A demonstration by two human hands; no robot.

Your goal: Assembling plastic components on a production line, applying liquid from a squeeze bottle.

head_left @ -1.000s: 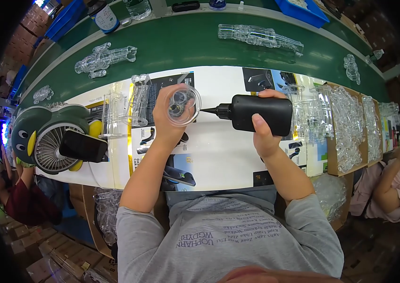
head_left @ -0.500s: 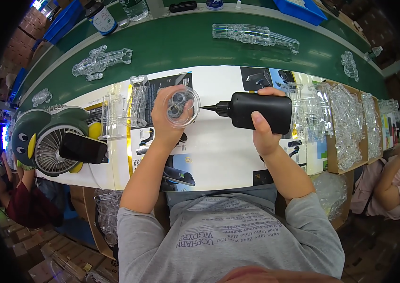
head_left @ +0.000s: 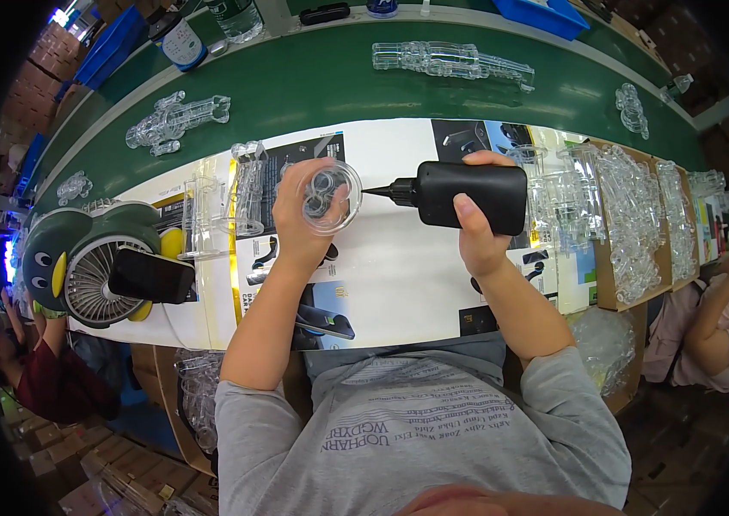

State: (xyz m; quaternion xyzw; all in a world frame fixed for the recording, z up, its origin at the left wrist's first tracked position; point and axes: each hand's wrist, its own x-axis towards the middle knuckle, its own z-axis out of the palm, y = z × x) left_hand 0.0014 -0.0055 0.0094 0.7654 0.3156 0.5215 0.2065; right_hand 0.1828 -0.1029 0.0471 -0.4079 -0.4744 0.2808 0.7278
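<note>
In my left hand [head_left: 294, 215] is a clear plastic part with a round rim [head_left: 356, 206] turned up toward me; smaller rounded shapes show inside it. My fingers wrap around its far and left side. My right hand [head_left: 483, 241] grips a black squeeze bottle [head_left: 473, 199] lying sideways, thumb on the near face and fingers over the far side. The bottle's thin pointed nozzle [head_left: 377, 191] aims left, with its tip at or very near the rim; I cannot tell whether they touch. Both hands are above the white, printed work surface [head_left: 390, 284].
A penguin-shaped fan [head_left: 94, 267] with a phone [head_left: 151, 275] against it stands at left. Clear tubes [head_left: 203, 215] stand beside my left hand. Right, a cardboard box [head_left: 631, 232] holds several clear parts. Another clear assembly [head_left: 455, 60] lies on the green belt [head_left: 296, 95]. People sit at both sides.
The view has shifted slightly. My hands keep their holds on the clear part and the bottle, and the nozzle stays by the rim.
</note>
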